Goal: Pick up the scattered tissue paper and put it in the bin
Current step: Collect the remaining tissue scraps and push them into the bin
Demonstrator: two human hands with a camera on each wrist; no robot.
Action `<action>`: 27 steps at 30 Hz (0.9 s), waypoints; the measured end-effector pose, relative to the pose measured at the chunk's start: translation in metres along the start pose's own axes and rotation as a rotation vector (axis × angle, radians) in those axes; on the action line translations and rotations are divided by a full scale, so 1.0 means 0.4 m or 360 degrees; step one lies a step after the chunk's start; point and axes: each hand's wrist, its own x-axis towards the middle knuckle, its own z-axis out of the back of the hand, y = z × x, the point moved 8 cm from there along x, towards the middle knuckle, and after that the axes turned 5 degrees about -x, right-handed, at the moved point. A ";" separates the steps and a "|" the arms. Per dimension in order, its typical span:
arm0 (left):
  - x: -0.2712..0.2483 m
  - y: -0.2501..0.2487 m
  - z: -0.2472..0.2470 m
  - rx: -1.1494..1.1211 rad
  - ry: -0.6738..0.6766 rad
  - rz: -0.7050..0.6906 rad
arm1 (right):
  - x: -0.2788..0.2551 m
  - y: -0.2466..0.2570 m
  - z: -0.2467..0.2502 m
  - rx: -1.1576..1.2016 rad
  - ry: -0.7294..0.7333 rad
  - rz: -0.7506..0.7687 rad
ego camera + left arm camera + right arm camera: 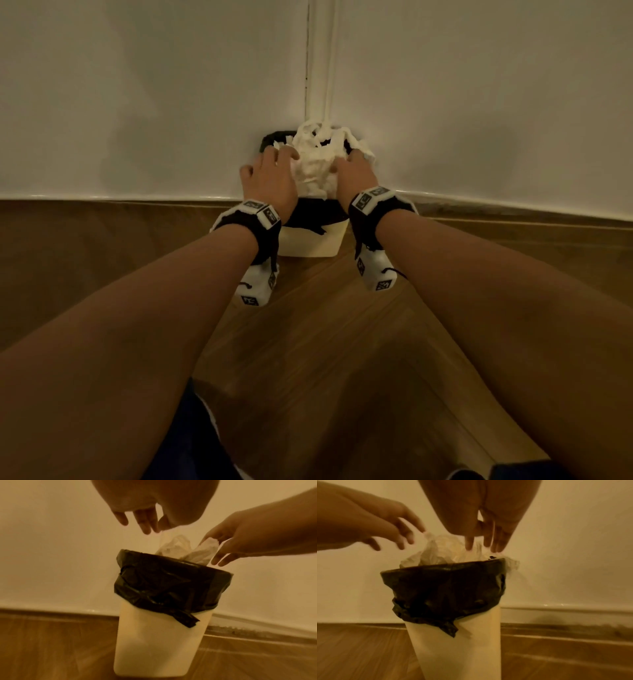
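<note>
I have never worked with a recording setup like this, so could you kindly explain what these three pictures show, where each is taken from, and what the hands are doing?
There is no machine here: a person wears one camera on the head and one on each wrist. The head view looks down along both forearms; the black bands with white blocks are the wrist cameras. The other two pictures look along each hand from below.

A cream bin with a black bin liner stands on the wooden floor in a corner of the wall. Crumpled tissue paper is heaped above its rim. The left hand and right hand are over the heap, fingers fairly straight and pointing down, touching or pressing the paper rather than gripping it.
</note>
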 end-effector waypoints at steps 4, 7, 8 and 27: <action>-0.117 0.035 0.069 -0.0238 -0.0419 0.0241 | -0.102 -0.077 0.064 0.0202 -0.0521 -0.0212; -0.211 0.108 0.038 -0.0113 -0.0486 0.0564 | -0.196 -0.156 0.024 0.0438 -0.0601 -0.0543; -0.240 0.133 0.014 -0.0074 -0.0462 0.0658 | -0.225 -0.181 -0.007 0.0496 -0.0584 -0.0657; -0.403 0.293 -0.472 -0.0081 0.0827 0.0715 | -0.693 -0.391 -0.523 0.0831 -0.0108 -0.1643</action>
